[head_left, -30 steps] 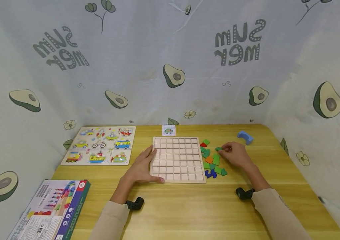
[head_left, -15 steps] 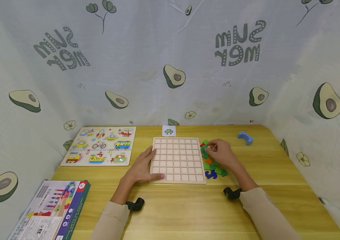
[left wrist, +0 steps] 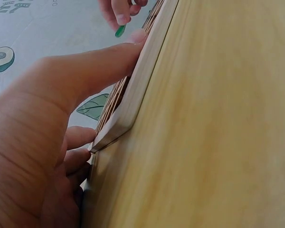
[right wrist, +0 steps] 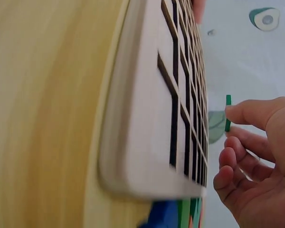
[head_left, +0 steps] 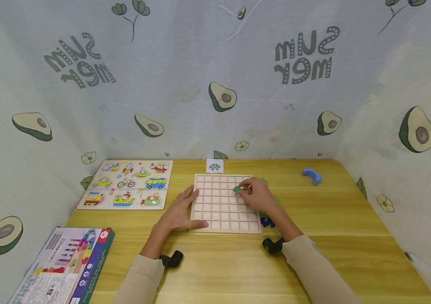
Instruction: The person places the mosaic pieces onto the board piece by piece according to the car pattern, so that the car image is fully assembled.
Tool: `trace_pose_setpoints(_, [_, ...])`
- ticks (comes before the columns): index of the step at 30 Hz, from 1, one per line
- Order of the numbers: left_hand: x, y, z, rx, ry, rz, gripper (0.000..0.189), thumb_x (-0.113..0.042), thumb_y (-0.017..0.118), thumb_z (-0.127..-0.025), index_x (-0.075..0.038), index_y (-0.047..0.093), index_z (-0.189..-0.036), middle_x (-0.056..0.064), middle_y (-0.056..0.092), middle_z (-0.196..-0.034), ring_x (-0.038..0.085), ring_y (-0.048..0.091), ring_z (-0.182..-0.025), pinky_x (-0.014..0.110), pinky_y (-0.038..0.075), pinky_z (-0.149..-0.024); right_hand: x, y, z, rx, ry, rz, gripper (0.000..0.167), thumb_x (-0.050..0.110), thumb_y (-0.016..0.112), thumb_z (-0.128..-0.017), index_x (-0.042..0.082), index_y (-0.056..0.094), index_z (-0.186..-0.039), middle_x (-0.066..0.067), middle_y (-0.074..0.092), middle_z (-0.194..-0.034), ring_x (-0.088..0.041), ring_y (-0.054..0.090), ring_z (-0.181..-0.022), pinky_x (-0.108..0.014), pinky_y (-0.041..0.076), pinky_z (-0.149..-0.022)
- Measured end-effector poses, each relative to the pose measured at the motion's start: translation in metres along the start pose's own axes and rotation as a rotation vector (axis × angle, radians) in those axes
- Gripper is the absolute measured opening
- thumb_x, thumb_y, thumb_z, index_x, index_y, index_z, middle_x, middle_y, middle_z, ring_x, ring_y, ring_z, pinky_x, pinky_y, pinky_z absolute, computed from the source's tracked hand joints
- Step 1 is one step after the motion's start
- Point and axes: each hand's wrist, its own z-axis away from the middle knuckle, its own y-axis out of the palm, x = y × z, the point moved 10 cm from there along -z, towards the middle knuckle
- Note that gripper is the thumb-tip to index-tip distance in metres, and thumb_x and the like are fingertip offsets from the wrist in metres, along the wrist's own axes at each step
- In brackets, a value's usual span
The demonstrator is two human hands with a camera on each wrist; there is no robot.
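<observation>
In the head view, a square wooden grid board (head_left: 221, 202) lies in the middle of the table. My left hand (head_left: 179, 212) is spread at its left side, fingers along the left edge and thumb (left wrist: 109, 61) laid over the front rim. Above the board's upper right cells, my right hand (head_left: 256, 195) pinches a small green piece with a curved edge (head_left: 236, 188) between thumb and forefinger. The right wrist view shows this green piece (right wrist: 228, 113) edge-on, apart from the grid, with the other fingers loosely curled. Several loose pieces beside the board are mostly hidden by my right hand.
Dark blue pieces (head_left: 267, 222) peek out at the board's right edge. A small picture card (head_left: 214, 166) lies behind the board. At the left are a vehicle puzzle board (head_left: 126, 185) and a printed box (head_left: 61, 261). A blue arch block (head_left: 312, 175) sits at the back right.
My right hand has carried the green piece leftward from the pile of loose pieces to over the grid board. The left hand has stayed at the board's left edge.
</observation>
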Motion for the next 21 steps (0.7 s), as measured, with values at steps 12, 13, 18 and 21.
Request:
trace_pose_setpoints(12, [0.0, -0.002, 0.0, -0.006, -0.008, 0.006, 0.116, -0.067, 0.081, -0.074, -0.015, 0.029, -0.164, 0.006, 0.012, -0.175, 0.037, 0.015, -0.16, 0.06, 0.025, -0.126, 0.02, 0.039, -0.018, 0.055, -0.014, 0.013, 0.024, 0.015, 0.073, -0.094, 0.0, 0.074, -0.113, -0.009, 0.066, -0.097, -0.015, 0.053, -0.077, -0.027, 0.048, -0.071])
trace_pose_setpoints(13, [0.0, -0.002, 0.0, -0.007, -0.009, 0.005, 0.116, -0.067, 0.081, -0.074, -0.015, 0.029, -0.164, 0.007, 0.013, -0.175, 0.037, 0.015, -0.16, 0.06, 0.025, -0.126, 0.021, 0.041, -0.019, 0.058, -0.016, 0.014, 0.025, 0.014, 0.074, -0.094, 0.0, 0.074, -0.114, -0.009, 0.066, -0.096, -0.015, 0.053, -0.076, -0.027, 0.047, -0.071])
trace_pose_setpoints(18, [0.0, -0.001, -0.001, 0.0, -0.013, -0.002, 0.116, -0.067, 0.08, -0.075, -0.015, 0.028, -0.164, 0.006, 0.011, -0.175, 0.036, 0.014, -0.16, 0.06, 0.025, -0.127, 0.029, 0.05, -0.023, 0.061, -0.02, 0.024, 0.024, 0.014, 0.074, -0.094, 0.001, 0.075, -0.113, -0.008, 0.064, -0.093, -0.017, 0.052, -0.077, -0.028, 0.046, -0.07])
trace_pose_setpoints(21, [0.001, 0.0, -0.001, 0.0, -0.015, -0.011, 0.117, -0.068, 0.08, -0.075, -0.016, 0.027, -0.165, 0.006, 0.011, -0.175, 0.036, 0.014, -0.16, 0.059, 0.025, -0.127, 0.029, 0.053, -0.026, 0.062, 0.007, 0.043, 0.023, 0.016, 0.074, -0.094, 0.005, 0.076, -0.114, -0.006, 0.065, -0.094, -0.016, 0.052, -0.078, -0.028, 0.046, -0.07])
